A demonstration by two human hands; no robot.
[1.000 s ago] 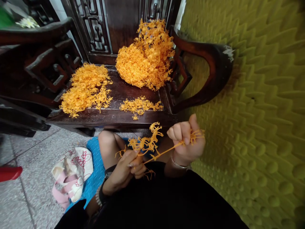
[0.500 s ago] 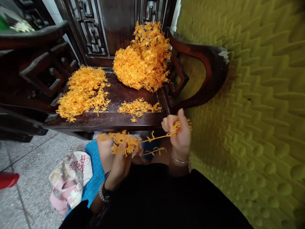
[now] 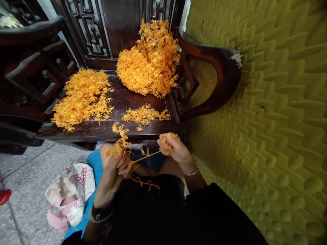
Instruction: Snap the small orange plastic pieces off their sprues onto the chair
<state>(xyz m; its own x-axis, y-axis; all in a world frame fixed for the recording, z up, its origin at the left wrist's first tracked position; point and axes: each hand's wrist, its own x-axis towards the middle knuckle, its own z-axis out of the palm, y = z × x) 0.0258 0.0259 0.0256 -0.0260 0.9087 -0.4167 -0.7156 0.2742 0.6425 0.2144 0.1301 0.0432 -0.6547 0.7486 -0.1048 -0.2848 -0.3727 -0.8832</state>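
My left hand (image 3: 112, 175) grips an orange plastic sprue (image 3: 133, 160), a thin stem with small spiky pieces branching off it, held over my lap. My right hand (image 3: 173, 149) is closed on a bunch of the same orange pieces (image 3: 170, 137) at the stem's right end. Ahead stands a dark wooden chair (image 3: 112, 127). On its seat lie a big tangled orange heap (image 3: 148, 61) at the back right, a looser orange pile (image 3: 80, 97) on the left, and a small scatter of orange pieces (image 3: 143, 115) near the front edge.
A yellow-green foam wall (image 3: 268, 119) with raised bumps fills the right side. The chair's curved armrest (image 3: 217, 68) juts toward it. On the speckled floor at lower left lie a printed cloth bag (image 3: 71, 190) and a blue mat (image 3: 94, 177). A red object (image 3: 3, 196) shows at the left edge.
Both hands have moved left and lower. The right hand slid along the stem toward the left hand, gathering pieces. The view has shifted so the chair sits further left.
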